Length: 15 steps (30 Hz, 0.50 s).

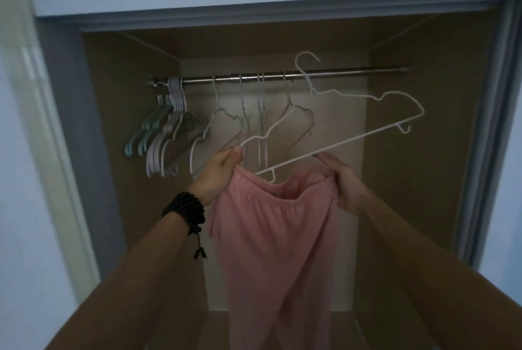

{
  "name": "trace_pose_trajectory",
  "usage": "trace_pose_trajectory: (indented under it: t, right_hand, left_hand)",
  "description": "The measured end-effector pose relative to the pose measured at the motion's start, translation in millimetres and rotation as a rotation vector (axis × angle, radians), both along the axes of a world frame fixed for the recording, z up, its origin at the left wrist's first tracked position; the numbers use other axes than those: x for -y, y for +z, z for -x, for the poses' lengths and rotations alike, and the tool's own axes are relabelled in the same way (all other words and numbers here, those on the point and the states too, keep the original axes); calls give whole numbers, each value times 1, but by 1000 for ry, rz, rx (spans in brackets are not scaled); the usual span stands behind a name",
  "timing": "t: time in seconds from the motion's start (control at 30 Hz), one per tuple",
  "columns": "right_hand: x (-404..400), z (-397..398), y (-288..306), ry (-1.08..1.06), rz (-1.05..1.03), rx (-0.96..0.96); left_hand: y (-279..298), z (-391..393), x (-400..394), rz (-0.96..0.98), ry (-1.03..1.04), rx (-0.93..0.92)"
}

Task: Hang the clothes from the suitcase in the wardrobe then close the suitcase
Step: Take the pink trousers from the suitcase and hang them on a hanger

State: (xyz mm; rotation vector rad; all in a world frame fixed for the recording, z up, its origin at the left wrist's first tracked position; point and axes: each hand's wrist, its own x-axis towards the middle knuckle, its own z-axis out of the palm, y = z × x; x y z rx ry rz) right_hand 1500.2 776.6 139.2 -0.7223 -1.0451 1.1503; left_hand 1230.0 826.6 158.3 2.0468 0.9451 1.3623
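Before the open wardrobe [423, 152] we hold a pink garment [271, 236] by its waistband: our left hand [217, 174] pinches cloth plus the white hanger [339, 123], our right hand [341, 177] grips the band at three o'clock. Its hook sits just in front of the rail [353, 71], empty hangers [169, 129] toward nine.

left wrist: black beaded bracelet [185, 212], several wraps, small tassel below bracelet
forearms: bare, no sleeves
right wrist: bare

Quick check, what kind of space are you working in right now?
Most likely a built-in bedroom wardrobe: a metal hanging rail spans a brown-walled recess, with bunched grey and teal plastic hangers and empty white wire hangers on it.
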Motion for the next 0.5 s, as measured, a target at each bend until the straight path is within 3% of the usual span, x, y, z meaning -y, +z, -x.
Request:
trace_pose_trajectory:
  t: [0.27,0.37,0.5]
  right_hand:
    - [-1,7,-2,-382,9,102]
    - [1,4,-5,-459,-30,101]
    - [9,1,-8,-486,-60,68]
  left_hand:
    - [-15,19,29,6,-74,-119]
    - [-22,25,34,190,-202,-221]
    - [-44,31,28,321,-200,-399]
